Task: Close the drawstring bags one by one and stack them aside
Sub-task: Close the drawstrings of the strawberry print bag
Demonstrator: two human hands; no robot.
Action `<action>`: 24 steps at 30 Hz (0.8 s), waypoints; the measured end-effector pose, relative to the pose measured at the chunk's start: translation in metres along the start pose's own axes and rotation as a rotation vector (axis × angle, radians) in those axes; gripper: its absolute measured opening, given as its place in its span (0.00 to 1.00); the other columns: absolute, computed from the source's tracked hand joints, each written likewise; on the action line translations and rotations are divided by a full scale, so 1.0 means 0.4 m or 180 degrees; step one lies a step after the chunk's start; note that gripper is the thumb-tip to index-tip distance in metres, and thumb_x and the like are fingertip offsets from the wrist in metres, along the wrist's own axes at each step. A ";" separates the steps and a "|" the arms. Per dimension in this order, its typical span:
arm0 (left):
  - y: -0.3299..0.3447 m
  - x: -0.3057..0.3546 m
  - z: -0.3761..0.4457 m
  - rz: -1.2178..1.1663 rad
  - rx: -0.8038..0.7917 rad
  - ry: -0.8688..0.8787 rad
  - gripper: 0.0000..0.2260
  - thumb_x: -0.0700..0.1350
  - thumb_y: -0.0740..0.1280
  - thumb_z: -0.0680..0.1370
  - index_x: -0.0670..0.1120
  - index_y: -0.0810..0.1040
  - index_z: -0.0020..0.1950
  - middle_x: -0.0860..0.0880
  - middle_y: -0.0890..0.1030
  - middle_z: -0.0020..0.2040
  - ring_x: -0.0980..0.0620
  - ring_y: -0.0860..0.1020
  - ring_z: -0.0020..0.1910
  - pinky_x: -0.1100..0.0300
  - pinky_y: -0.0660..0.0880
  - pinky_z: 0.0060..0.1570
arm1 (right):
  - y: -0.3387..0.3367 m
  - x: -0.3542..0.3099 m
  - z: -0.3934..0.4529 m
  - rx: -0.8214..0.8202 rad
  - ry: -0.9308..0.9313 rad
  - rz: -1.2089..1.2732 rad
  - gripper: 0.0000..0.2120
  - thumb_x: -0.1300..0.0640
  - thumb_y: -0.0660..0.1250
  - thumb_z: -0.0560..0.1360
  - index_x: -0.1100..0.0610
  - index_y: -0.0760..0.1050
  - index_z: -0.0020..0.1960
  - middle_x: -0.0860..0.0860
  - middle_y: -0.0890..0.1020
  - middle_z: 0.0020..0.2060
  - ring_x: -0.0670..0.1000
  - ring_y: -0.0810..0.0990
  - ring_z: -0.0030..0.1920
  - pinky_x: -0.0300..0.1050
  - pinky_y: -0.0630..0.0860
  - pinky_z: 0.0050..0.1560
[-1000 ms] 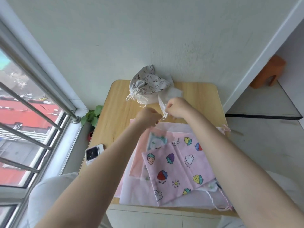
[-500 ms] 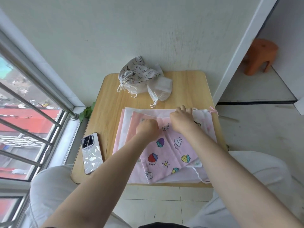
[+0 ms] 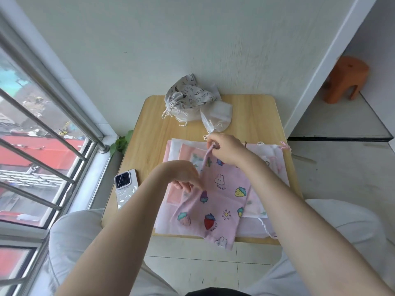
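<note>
A pink drawstring bag (image 3: 222, 201) printed with rabbits and strawberries is lifted above a pile of flat pale bags (image 3: 267, 167) on the small wooden table (image 3: 252, 116). My right hand (image 3: 226, 150) pinches its gathered top corner and holds it up. My left hand (image 3: 183, 178) is at the bag's left edge, fingers curled against the cloth there. At the table's far end lie closed bags: a grey printed one (image 3: 188, 97) and a small white one (image 3: 218, 116), both cinched.
A phone (image 3: 126, 186) in a white case lies at the table's left edge. A window with metal bars (image 3: 42, 129) runs along the left. An orange stool (image 3: 346, 80) stands at the far right. My knees flank the near edge.
Both hands left the small white bag at the far end and moved onto the pile. The right hand has raised the pink bag's top; the bag now hangs slanted over the near edge.
</note>
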State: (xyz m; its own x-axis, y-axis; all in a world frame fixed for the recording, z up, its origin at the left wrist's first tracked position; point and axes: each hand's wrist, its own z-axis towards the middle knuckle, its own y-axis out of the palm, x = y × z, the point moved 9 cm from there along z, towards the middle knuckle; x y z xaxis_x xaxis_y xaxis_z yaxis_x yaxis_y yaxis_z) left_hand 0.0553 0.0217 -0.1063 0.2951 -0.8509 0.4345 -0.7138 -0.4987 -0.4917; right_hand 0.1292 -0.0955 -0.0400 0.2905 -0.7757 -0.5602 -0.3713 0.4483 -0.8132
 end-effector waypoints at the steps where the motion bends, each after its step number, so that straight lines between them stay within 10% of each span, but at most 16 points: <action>1: -0.030 -0.002 -0.006 -0.0062 0.0289 0.0078 0.19 0.56 0.74 0.71 0.46 0.77 0.55 0.50 0.81 0.50 0.50 0.80 0.49 0.58 0.78 0.44 | 0.015 -0.032 0.000 -0.0095 -0.0097 0.0348 0.10 0.62 0.62 0.75 0.47 0.75 0.46 0.46 0.76 0.43 0.52 0.77 0.46 0.48 0.74 0.46; 4: -0.101 -0.011 -0.033 -0.1135 0.0905 0.0652 0.24 0.58 0.74 0.65 0.47 0.77 0.56 0.45 0.81 0.52 0.44 0.79 0.50 0.54 0.77 0.49 | 0.059 -0.120 0.002 -0.0176 -0.0344 0.0868 0.10 0.60 0.67 0.75 0.49 0.72 0.52 0.47 0.79 0.42 0.49 0.77 0.40 0.42 0.74 0.35; 7: -0.075 -0.026 -0.053 -0.2137 0.0418 0.1278 0.17 0.48 0.69 0.73 0.39 0.79 0.58 0.36 0.81 0.56 0.37 0.79 0.55 0.42 0.74 0.62 | 0.086 -0.168 0.018 -0.0136 -0.0380 0.1093 0.16 0.57 0.70 0.76 0.50 0.64 0.56 0.50 0.82 0.41 0.48 0.77 0.36 0.39 0.72 0.30; 12: -0.055 -0.046 -0.066 -0.3968 0.0171 0.1475 0.17 0.51 0.62 0.77 0.40 0.75 0.59 0.40 0.80 0.50 0.43 0.80 0.48 0.53 0.76 0.51 | 0.112 -0.184 0.024 -0.0220 -0.0349 0.0674 0.25 0.58 0.70 0.74 0.52 0.61 0.65 0.47 0.78 0.38 0.48 0.77 0.40 0.43 0.73 0.41; 17: -0.082 -0.120 -0.042 -0.3552 0.1577 0.0821 0.12 0.53 0.69 0.75 0.45 0.82 0.40 0.47 0.77 0.34 0.48 0.74 0.35 0.55 0.70 0.40 | 0.128 -0.176 0.019 -0.0180 -0.0237 0.0456 0.29 0.58 0.66 0.76 0.54 0.58 0.72 0.48 0.78 0.40 0.51 0.78 0.42 0.43 0.71 0.40; 24: -0.087 -0.170 -0.038 -0.3806 0.2003 0.0537 0.12 0.52 0.68 0.78 0.45 0.85 0.45 0.47 0.83 0.42 0.49 0.78 0.41 0.54 0.75 0.47 | 0.109 -0.099 0.004 -0.0122 0.0153 0.0258 0.18 0.42 0.72 0.70 0.52 0.74 0.54 0.47 0.78 0.42 0.50 0.78 0.43 0.47 0.75 0.45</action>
State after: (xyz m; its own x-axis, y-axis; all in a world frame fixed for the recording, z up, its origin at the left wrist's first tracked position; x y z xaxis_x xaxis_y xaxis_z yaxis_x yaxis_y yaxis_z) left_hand 0.0505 0.0995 -0.1071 0.4107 0.1582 0.8979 0.3425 -0.9395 0.0089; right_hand 0.1029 -0.0445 -0.0536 0.2159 -0.7584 -0.6150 -0.4255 0.4939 -0.7583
